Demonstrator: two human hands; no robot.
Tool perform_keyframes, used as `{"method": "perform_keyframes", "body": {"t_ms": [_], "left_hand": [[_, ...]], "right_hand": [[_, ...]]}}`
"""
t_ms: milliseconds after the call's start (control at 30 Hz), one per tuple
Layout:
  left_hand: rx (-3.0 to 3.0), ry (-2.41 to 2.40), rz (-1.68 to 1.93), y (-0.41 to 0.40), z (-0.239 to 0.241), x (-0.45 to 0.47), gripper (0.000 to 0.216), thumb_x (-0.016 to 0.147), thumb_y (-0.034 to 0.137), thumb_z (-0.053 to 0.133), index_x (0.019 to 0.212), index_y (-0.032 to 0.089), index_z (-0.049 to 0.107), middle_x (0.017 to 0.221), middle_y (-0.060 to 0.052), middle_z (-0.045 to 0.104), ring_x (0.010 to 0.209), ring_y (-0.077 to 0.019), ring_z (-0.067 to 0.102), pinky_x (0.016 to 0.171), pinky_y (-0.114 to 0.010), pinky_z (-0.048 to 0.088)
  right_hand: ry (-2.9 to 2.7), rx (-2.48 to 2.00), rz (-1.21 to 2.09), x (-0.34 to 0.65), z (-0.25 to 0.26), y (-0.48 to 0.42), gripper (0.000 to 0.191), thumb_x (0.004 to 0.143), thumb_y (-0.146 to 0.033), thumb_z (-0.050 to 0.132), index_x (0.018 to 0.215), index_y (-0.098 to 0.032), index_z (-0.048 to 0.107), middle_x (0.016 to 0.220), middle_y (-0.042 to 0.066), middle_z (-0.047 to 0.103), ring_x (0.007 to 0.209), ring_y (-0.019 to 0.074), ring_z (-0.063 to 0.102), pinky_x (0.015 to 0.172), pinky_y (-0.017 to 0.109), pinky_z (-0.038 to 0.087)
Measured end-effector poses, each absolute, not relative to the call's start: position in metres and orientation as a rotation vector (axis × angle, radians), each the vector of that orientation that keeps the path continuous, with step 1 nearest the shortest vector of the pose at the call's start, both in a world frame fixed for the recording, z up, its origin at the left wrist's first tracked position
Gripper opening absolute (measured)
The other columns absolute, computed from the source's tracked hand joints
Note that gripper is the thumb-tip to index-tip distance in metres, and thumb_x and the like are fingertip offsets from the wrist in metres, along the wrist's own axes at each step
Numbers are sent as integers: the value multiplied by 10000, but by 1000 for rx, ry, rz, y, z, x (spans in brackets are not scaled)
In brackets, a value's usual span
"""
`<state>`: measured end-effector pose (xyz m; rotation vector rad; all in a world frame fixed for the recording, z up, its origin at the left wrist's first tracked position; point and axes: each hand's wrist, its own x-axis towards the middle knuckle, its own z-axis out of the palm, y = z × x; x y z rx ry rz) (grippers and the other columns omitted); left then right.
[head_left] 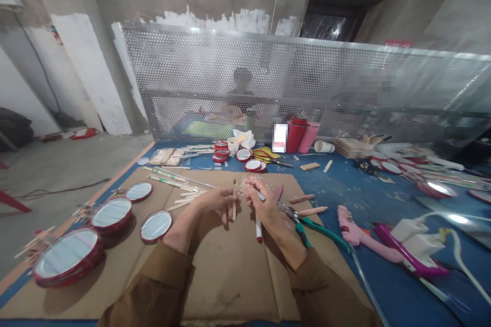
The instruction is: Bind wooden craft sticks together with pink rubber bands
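Note:
My left hand (219,203) pinches a narrow, flat wooden craft stick (234,209), held upright over the cardboard. Close on its right, my right hand (264,196) is closed round a pen-like thing (261,195) with a pale grey-white end; its tip is hidden by the fingers. Under the right hand is a white marker (259,230) with a red end. Behind the hands sits a clear bag of small coloured pieces (242,186), partly covered. More craft sticks (187,198) lie left of my left hand.
Small red-rimmed drums (111,213) stand on the cardboard (226,286) at left. Right of my hands lie green-handled pliers (303,225), a pink glue gun (355,235) and a purple power strip (412,255) with cables. Bottles (297,135) stand before the perforated metal screen (192,71).

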<state>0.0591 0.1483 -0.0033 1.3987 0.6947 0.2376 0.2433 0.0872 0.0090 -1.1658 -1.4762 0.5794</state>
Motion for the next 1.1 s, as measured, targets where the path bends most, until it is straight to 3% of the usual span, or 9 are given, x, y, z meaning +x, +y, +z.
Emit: {"method": "perform_keyframes", "body": {"t_ms": [200, 533, 833, 1100], "left_hand": [[1366, 677, 248, 148, -3, 60, 566, 776, 683, 766, 887, 182, 526, 626, -60, 704, 477, -182, 672, 504, -303, 573], [1354, 655, 279, 150, -6, 60, 447, 895, 600, 681, 891, 181, 526, 628, -63, 698, 476, -197, 675, 489, -340, 598], [1372, 685, 293, 149, -4, 62, 434, 933, 582, 642, 835, 178, 515, 634, -73, 687, 471, -190, 664, 478, -319, 578], [1377, 673, 270, 153, -11, 63, 414, 949, 560, 626, 842, 172, 527, 631, -84, 686, 479, -198, 668, 480, -320, 572]], "right_hand": [[-1480, -1207, 612, 248, 11, 89, 336, 923, -536, 538, 864, -233, 672, 551, -24, 578, 539, 183, 585, 585, 303, 501], [-1464, -1128, 541, 249, 20, 83, 457, 925, -615, 557, 658, -244, 548, 536, -29, 537, 534, 158, 536, 580, 282, 477], [-1547, -1200, 532, 249, 16, 85, 312, 920, -481, 531, 711, -253, 576, 517, -42, 513, 527, 177, 514, 587, 305, 430], [-1520, -1189, 560, 248, 16, 84, 300, 918, -496, 532, 793, -241, 631, 525, -44, 516, 509, 169, 508, 569, 299, 432]]}}
